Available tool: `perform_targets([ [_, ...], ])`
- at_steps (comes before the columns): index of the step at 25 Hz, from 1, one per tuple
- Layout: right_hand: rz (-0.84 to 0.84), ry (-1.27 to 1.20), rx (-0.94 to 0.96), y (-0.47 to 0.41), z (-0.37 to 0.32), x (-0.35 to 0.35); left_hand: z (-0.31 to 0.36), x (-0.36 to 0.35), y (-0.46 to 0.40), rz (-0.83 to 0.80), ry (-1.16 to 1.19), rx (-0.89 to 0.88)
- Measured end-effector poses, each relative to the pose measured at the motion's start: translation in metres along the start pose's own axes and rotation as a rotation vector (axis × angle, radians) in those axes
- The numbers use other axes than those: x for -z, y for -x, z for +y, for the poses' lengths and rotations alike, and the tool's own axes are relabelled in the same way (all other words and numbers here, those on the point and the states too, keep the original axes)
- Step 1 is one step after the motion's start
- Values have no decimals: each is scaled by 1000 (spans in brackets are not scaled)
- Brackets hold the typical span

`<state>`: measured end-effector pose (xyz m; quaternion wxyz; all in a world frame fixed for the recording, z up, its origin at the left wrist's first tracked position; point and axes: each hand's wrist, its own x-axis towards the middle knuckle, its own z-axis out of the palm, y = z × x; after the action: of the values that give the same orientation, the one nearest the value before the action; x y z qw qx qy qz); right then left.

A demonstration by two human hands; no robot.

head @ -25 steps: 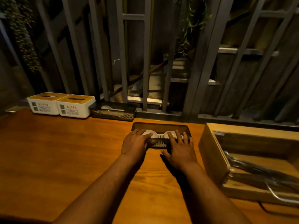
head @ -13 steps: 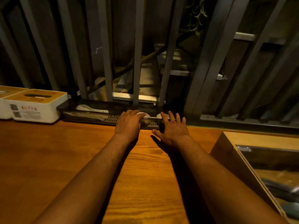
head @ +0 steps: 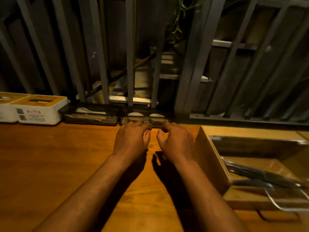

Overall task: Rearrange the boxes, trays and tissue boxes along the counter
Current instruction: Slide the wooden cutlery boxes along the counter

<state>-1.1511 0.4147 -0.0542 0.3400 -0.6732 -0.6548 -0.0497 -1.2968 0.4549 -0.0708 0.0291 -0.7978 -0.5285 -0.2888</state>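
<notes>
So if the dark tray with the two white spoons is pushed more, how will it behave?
The tray looks like thin rigid plastic, so it probably slides easily on the smooth wooden counter. It sits low and flat, so tipping seems unlikely. The spoons lie loose inside and may shift or rattle. Both hands, left hand and right hand, hover at its near edge.

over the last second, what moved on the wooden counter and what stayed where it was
The dark plastic tray with two white spoons was pushed away from the person to the counter's back edge, ending in line beside the other dark tray. The left hand and right hand have let go and drawn back, fingers curled. The two white tissue boxes with yellow tops and the open wooden box stayed put.
</notes>
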Motion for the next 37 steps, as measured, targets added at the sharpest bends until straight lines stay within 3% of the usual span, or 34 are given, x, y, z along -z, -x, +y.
perform_targets([
  [4,83,-42,104,75,41,75,82,28,65,34,141,-69],
  [7,94,5,77,120,115,136,166,22,101,36,204,-127],
  [10,-10,43,-47,149,203,187,253,4,120,-36,157,-124],
  [14,-219,223,18,151,271,219,305,-26,110,-181,-121,-63],
  [23,-305,396,108,106,303,207,287,-50,103,-129,-295,-7],
  [37,-294,383,112,-2,293,126,208,-104,-1,-32,-267,41],
])
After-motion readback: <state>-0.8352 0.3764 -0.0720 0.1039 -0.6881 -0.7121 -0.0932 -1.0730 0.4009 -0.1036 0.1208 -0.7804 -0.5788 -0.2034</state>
